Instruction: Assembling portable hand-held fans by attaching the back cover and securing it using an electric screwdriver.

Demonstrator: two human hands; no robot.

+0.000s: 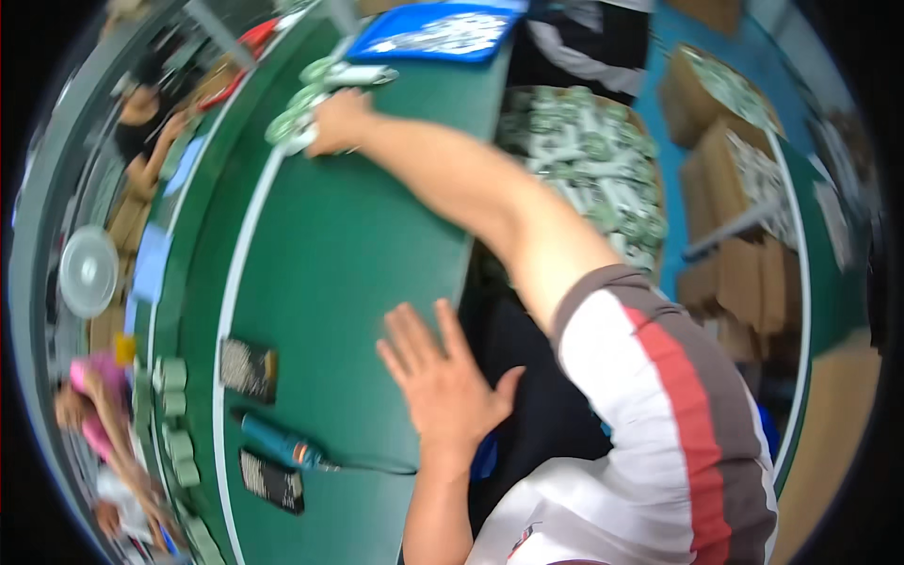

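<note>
1. Head view: the right hand (337,122) stretches far across the green table (358,254) and rests on a cluster of pale green packets (299,113); its fingers seem curled over them, though blur hides whether they grip.
2. The left hand (443,377) is flat at the table's near edge, fingers spread wide, holding nothing.
3. A blue-handled tool (281,446) lies left of it, between two dark cards (249,369).
4. A blue tray (438,33) sits beyond the packets.
</note>
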